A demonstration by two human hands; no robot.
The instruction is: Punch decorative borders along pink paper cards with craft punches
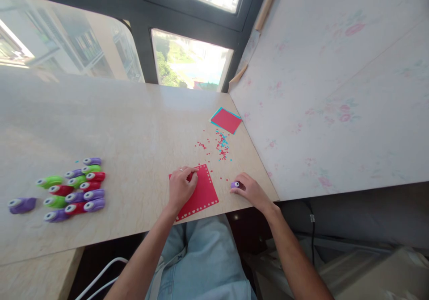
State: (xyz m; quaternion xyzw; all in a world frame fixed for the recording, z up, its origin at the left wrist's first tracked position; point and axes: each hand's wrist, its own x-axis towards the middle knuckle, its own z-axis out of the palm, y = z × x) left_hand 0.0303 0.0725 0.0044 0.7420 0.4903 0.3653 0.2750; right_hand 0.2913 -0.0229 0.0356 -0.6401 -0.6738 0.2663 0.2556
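A square sheet of red paper (pixel 205 196) lies near the table's front edge, with small cut-out shapes, some of them hearts, along its visible borders. My left hand (pixel 182 186) rests over its left part, thumb and fingers bent together; whatever they pinch, if anything, is hidden. To the right of the sheet, my right hand (pixel 250 193) grips a small purple craft punch (pixel 235 185) between thumb and fingers, just over the tabletop. Tiny red and blue paper cut-outs (pixel 222 144) are scattered beyond the sheet.
Several purple, green and red craft punches (pixel 76 196) stand grouped at the left, with one purple punch (pixel 22 205) apart from them. A stack of red and blue paper (pixel 226 120) lies near the papered wall (pixel 321 90). Windows (pixel 192 61) border the table's far side.
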